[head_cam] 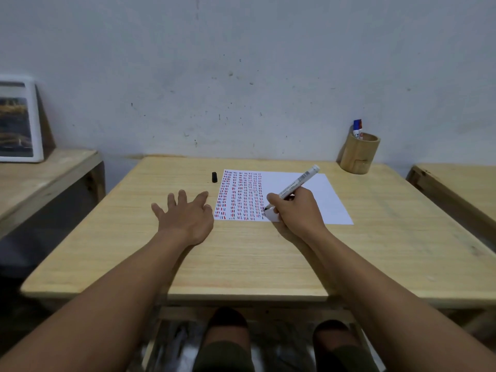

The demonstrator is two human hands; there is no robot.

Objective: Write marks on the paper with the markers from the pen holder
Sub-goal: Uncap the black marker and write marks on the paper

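A white sheet of paper (316,194) lies on the wooden table (241,259), its left half filled with columns of short red, blue and black marks. My right hand (298,210) grips a white-barrelled black marker (298,182), tip touching the paper near its lower edge. My left hand (185,216) rests flat on the table just left of the paper, fingers spread, holding nothing. The marker's black cap (214,177) lies on the table by the paper's upper left corner. A bamboo pen holder (359,154) at the back right holds a blue marker (356,128) and a red one.
A framed picture (18,119) leans against the wall on a lower wooden table (48,178) to the left. Another wooden table (461,189) stands to the right. The white wall runs behind. My knees show below the table's front edge.
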